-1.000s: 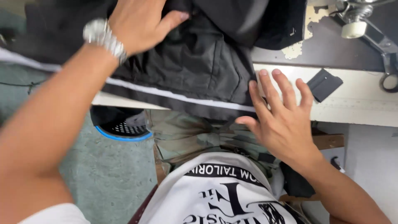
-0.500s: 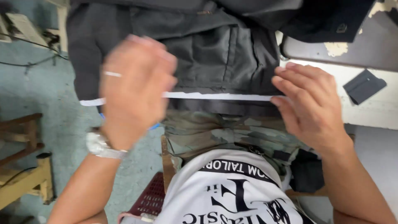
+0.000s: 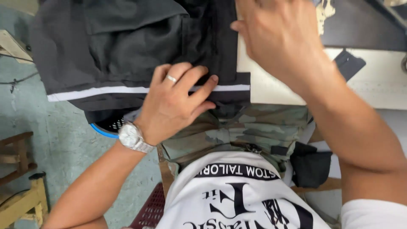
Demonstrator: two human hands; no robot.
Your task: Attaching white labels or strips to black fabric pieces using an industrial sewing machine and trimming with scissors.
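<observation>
Head view, near to far. Nearest the camera are the person's white printed shirt (image 3: 241,199) and camouflage trousers (image 3: 237,131), with a dark red perforated crate (image 3: 148,210) on the floor below. To the left lies a worn grey-green concrete floor (image 3: 55,144) with pieces of pale wooden furniture (image 3: 19,199) at the picture's left edge, and a blue-rimmed black basket (image 3: 108,126) shows under the cloth.

The left hand (image 3: 174,104), wearing a ring and a metal wristwatch (image 3: 132,136), lies flat with fingers (image 3: 203,91) spread and extended, pressing the black garment (image 3: 127,51) at its white stripe (image 3: 97,92), near the counter's front edge. The garment hangs over that edge, its left part beyond the counter above the floor.

The right hand (image 3: 280,38) rests at the garment's right border, fingers loosely curved; whether they pinch the cloth cannot be told.

The cream counter (image 3: 381,85) runs to the right, bearing a small dark rectangular piece (image 3: 349,63). Beyond it the surface turns dark.
</observation>
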